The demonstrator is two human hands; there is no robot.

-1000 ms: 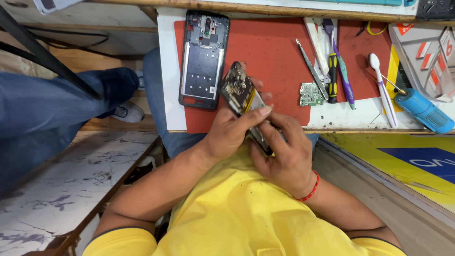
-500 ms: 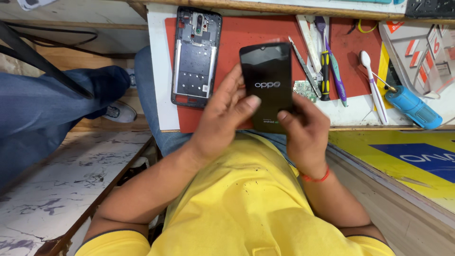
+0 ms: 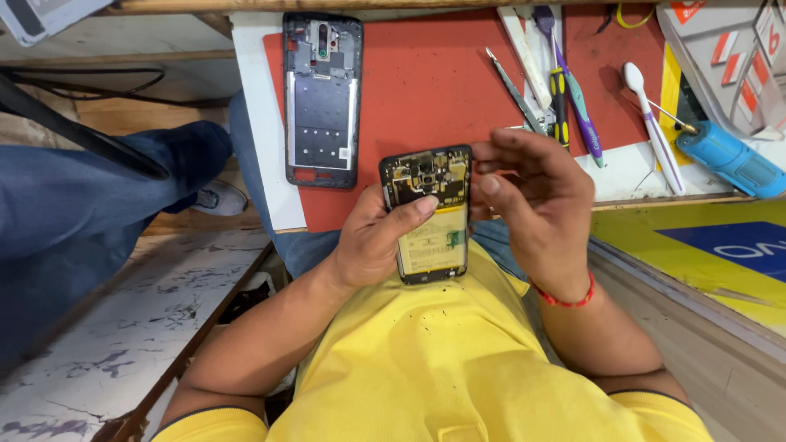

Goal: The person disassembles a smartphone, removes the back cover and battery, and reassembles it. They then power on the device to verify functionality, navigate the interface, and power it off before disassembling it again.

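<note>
Your left hand [image 3: 372, 241] wraps the opened phone [image 3: 427, 214] from its 9 o'clock side, thumb pressed across its face. Your right hand [image 3: 536, 200] sits at the phone's 3 o'clock, fingers curled loosely and touching its upper edge. The phone's back frame [image 3: 322, 98] lies on the red mat [image 3: 434, 82] at 11 o'clock.

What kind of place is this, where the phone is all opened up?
It looks like a phone repair bench. The left hand holds an opened phone with its circuit board showing, a bare phone frame lies on the red mat, and tweezers and a screwdriver lie nearby.
</note>
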